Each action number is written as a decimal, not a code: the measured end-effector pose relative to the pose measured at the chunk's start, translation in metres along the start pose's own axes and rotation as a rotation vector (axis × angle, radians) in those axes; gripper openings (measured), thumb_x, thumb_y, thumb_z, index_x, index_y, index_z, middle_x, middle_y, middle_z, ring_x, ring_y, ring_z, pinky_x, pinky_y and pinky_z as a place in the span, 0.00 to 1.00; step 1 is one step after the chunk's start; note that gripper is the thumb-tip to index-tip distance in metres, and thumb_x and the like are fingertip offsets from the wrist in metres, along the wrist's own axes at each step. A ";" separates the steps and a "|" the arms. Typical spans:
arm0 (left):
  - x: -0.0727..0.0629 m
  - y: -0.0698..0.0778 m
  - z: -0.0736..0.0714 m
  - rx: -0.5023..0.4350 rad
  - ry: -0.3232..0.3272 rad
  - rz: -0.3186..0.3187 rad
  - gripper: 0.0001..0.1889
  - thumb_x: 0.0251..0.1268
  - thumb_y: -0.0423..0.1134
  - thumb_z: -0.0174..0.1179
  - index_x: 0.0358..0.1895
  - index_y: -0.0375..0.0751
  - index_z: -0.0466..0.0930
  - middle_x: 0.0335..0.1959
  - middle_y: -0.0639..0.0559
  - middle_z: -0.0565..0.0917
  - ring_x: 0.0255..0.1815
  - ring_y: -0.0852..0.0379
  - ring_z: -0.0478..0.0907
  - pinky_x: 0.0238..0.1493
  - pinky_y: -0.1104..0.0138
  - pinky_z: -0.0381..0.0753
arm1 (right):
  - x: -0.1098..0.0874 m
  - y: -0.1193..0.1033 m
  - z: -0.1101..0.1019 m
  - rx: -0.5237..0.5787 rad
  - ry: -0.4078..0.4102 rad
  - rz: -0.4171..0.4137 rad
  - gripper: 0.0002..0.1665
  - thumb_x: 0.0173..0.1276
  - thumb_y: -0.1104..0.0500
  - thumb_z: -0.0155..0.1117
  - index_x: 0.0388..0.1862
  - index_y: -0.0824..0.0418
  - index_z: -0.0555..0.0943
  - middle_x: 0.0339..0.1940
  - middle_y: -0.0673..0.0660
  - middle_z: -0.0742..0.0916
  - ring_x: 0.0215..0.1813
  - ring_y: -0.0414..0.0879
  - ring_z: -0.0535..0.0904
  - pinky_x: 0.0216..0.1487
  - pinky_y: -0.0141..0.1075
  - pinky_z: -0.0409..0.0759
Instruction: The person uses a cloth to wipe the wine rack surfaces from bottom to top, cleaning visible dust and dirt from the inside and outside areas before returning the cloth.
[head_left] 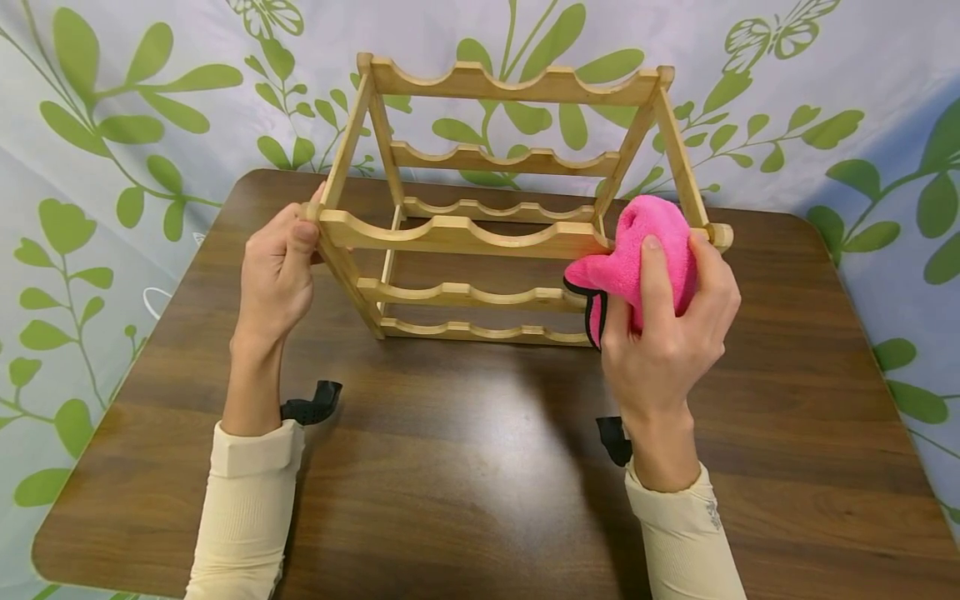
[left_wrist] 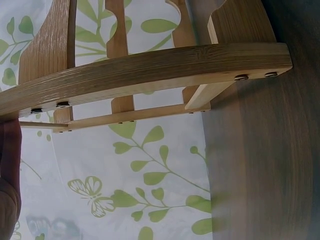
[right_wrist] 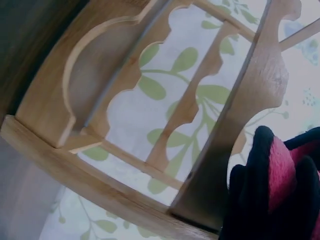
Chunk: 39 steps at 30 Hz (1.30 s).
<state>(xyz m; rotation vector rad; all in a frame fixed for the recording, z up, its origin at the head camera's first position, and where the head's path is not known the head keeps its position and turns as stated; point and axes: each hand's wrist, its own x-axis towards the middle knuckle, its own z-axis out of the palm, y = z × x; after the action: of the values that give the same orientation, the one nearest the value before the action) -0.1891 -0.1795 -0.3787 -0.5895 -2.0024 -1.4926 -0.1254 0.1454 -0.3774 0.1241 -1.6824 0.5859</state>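
A light wooden wine rack (head_left: 465, 235) with scalloped slats stands upright on the table. My left hand (head_left: 279, 271) grips its left side near the top front corner, thumb in front. My right hand (head_left: 671, 333) holds a bunched pink cloth (head_left: 656, 225) with black edging against the right end of the top front slat. In the right wrist view the cloth (right_wrist: 280, 175) covers the lower right, beside a scalloped slat (right_wrist: 250, 95); the fingers are hidden there. The left wrist view shows the rack's side rail (left_wrist: 150, 70) with dark screw heads, and part of my left hand (left_wrist: 7, 185).
The brown wooden table (head_left: 465, 500) has rounded corners. Behind it hangs a pale curtain (head_left: 135, 50) printed with green leaves and butterflies. A white cable loop (head_left: 153, 302) shows at the table's left edge. Black straps with mounts (head_left: 313, 404) sit at both wrists.
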 end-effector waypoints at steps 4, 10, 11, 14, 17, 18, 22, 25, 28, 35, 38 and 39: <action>-0.001 0.002 -0.001 -0.009 -0.015 0.001 0.39 0.66 0.64 0.47 0.28 0.22 0.79 0.30 0.58 0.79 0.30 0.65 0.81 0.36 0.76 0.81 | -0.002 -0.006 0.001 0.062 0.161 0.005 0.16 0.59 0.68 0.70 0.47 0.61 0.82 0.49 0.67 0.80 0.53 0.63 0.76 0.56 0.54 0.79; -0.002 0.003 -0.003 0.017 -0.050 0.028 0.37 0.68 0.61 0.46 0.26 0.23 0.77 0.27 0.58 0.75 0.31 0.65 0.81 0.36 0.77 0.81 | -0.027 -0.016 0.004 0.201 0.322 -0.117 0.21 0.53 0.70 0.68 0.47 0.61 0.78 0.44 0.69 0.79 0.45 0.65 0.76 0.43 0.52 0.84; -0.002 0.003 -0.003 0.013 -0.051 0.030 0.36 0.68 0.61 0.47 0.26 0.23 0.78 0.27 0.58 0.75 0.31 0.65 0.81 0.36 0.77 0.81 | -0.032 -0.017 0.007 0.224 0.309 -0.152 0.20 0.53 0.68 0.69 0.46 0.63 0.78 0.44 0.70 0.80 0.44 0.65 0.77 0.40 0.51 0.84; -0.002 0.003 -0.004 -0.001 -0.052 0.028 0.36 0.69 0.60 0.47 0.27 0.22 0.79 0.28 0.57 0.76 0.30 0.64 0.81 0.36 0.76 0.82 | -0.045 -0.027 0.016 0.296 0.253 -0.249 0.20 0.54 0.62 0.71 0.44 0.67 0.78 0.43 0.69 0.82 0.39 0.64 0.79 0.34 0.51 0.82; -0.001 0.004 -0.004 -0.018 -0.052 0.025 0.35 0.70 0.59 0.47 0.29 0.22 0.80 0.30 0.56 0.78 0.30 0.64 0.82 0.36 0.76 0.82 | -0.048 -0.045 0.025 0.376 0.176 -0.343 0.19 0.54 0.62 0.71 0.41 0.69 0.76 0.40 0.70 0.82 0.36 0.64 0.79 0.34 0.50 0.83; -0.001 0.005 -0.004 -0.018 -0.052 0.026 0.36 0.70 0.59 0.47 0.29 0.22 0.79 0.30 0.56 0.78 0.31 0.63 0.82 0.36 0.76 0.82 | -0.047 -0.052 0.028 0.406 0.141 -0.371 0.18 0.55 0.63 0.71 0.41 0.69 0.76 0.39 0.70 0.81 0.35 0.63 0.80 0.34 0.49 0.84; 0.001 0.005 -0.005 0.004 -0.056 0.039 0.36 0.70 0.60 0.47 0.26 0.22 0.77 0.29 0.57 0.78 0.31 0.64 0.82 0.36 0.75 0.82 | -0.046 -0.080 0.039 0.450 -0.053 -0.448 0.15 0.57 0.65 0.68 0.42 0.67 0.77 0.39 0.68 0.81 0.37 0.60 0.81 0.39 0.45 0.86; 0.001 0.004 -0.005 0.027 -0.061 0.048 0.36 0.71 0.60 0.47 0.26 0.23 0.76 0.29 0.59 0.77 0.31 0.66 0.81 0.36 0.75 0.82 | -0.050 -0.097 0.047 0.421 -0.191 -0.479 0.16 0.59 0.63 0.68 0.44 0.65 0.77 0.42 0.66 0.81 0.41 0.57 0.82 0.46 0.41 0.85; -0.001 0.003 -0.006 0.034 -0.068 0.052 0.36 0.72 0.60 0.48 0.26 0.24 0.76 0.28 0.58 0.76 0.30 0.68 0.80 0.35 0.76 0.82 | -0.055 -0.109 0.055 0.387 -0.259 -0.485 0.16 0.60 0.62 0.70 0.44 0.64 0.76 0.44 0.65 0.80 0.44 0.56 0.82 0.51 0.38 0.83; -0.001 0.004 -0.005 0.075 -0.037 0.087 0.26 0.78 0.47 0.50 0.25 0.26 0.75 0.27 0.57 0.73 0.27 0.65 0.68 0.30 0.74 0.67 | -0.049 -0.123 0.074 0.348 -0.296 -0.472 0.14 0.64 0.62 0.69 0.48 0.64 0.83 0.49 0.61 0.85 0.54 0.55 0.81 0.61 0.35 0.75; 0.000 0.005 -0.006 0.079 -0.035 0.090 0.24 0.78 0.44 0.51 0.26 0.26 0.77 0.28 0.58 0.74 0.28 0.65 0.70 0.31 0.74 0.68 | -0.046 -0.126 0.078 0.318 -0.292 -0.456 0.12 0.66 0.62 0.68 0.48 0.62 0.85 0.48 0.60 0.86 0.54 0.54 0.81 0.62 0.35 0.75; 0.000 0.005 -0.007 0.075 -0.041 0.087 0.26 0.77 0.47 0.51 0.26 0.26 0.77 0.28 0.58 0.74 0.28 0.65 0.72 0.32 0.76 0.71 | -0.045 -0.126 0.078 0.304 -0.288 -0.447 0.12 0.66 0.62 0.68 0.47 0.62 0.85 0.48 0.60 0.86 0.53 0.54 0.81 0.61 0.35 0.76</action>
<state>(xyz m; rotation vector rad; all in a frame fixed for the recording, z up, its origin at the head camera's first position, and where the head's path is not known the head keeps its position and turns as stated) -0.1850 -0.1844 -0.3733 -0.6718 -2.0281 -1.3585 -0.1352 -0.0087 -0.3876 0.8142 -1.7535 0.4934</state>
